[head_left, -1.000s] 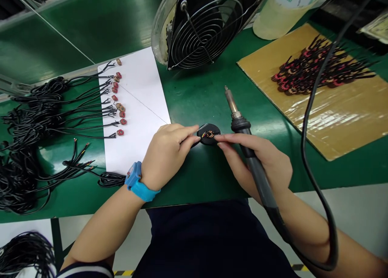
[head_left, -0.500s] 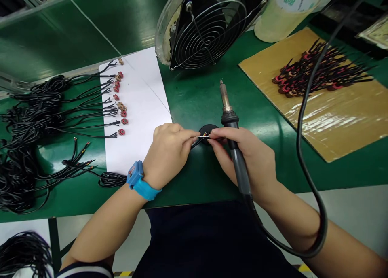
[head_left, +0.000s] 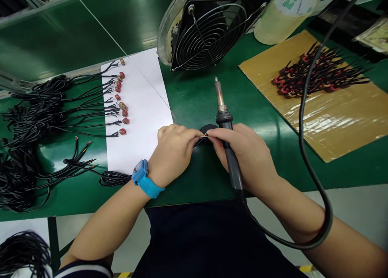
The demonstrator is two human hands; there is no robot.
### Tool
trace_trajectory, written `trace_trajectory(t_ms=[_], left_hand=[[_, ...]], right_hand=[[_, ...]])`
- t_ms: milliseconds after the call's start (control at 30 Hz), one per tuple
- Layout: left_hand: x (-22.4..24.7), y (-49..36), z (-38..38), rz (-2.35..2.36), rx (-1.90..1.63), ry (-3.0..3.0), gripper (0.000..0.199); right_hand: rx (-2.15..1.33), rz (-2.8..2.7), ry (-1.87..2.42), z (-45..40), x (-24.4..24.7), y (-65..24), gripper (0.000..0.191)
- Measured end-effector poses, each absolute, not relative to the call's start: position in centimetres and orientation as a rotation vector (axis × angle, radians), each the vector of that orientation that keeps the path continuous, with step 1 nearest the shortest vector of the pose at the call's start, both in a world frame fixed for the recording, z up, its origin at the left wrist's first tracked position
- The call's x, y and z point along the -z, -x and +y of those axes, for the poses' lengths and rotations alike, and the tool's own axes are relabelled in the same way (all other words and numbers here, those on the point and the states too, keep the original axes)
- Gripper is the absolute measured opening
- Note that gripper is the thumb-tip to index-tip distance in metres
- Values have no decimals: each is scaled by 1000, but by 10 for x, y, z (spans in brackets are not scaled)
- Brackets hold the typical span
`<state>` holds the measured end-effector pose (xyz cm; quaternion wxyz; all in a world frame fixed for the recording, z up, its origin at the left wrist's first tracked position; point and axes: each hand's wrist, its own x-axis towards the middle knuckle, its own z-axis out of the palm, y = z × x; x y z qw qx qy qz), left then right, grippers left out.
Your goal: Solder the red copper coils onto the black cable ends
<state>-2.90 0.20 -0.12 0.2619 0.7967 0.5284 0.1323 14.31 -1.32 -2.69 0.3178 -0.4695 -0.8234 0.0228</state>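
Thumb and forefinger of my left hand (head_left: 174, 150) pinch a black cable (head_left: 198, 142) whose thin coloured wires (head_left: 205, 134) fan out at the end. My right hand (head_left: 250, 158) holds a soldering iron (head_left: 233, 164) against the palm, its metal tip pointing up and away from me. The same hand's thumb and forefinger pinch close to the wire ends; whether they grip a wire or a small part is hidden. Beneath the fingertips lies a round black disc (head_left: 209, 128), partly covered. A blue wrist strap (head_left: 148, 185) is on my left wrist.
A caged fan (head_left: 209, 39) stands behind my hands. White paper (head_left: 139, 108) bears several cables with small red round parts; bundled black cables (head_left: 27, 116) lie further left. On the right, a brown board (head_left: 342, 120) carries a pile of red-and-black parts (head_left: 315, 73), near a tape roll (head_left: 285, 19).
The soldering iron and my right hand have shifted slightly left. My left hand has moved a little to the right, so the fingertips are closer together over the wires.
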Motion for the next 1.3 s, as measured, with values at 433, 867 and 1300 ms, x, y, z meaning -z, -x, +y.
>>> trace_trajectory(t_ms=[433, 867, 1300], left_hand=[[-10, 11, 5, 1445, -463, -1828, 28], [3, 9, 0, 1655, -616, -1814, 18], [6, 5, -3, 1663, -646, -1841, 17]], right_hand=[[-247, -2151, 1140, -3, 23, -163, 9], [-468, -2064, 1143, 7, 38, -169, 29], [-391, -1998, 1105, 3, 31, -165, 17]])
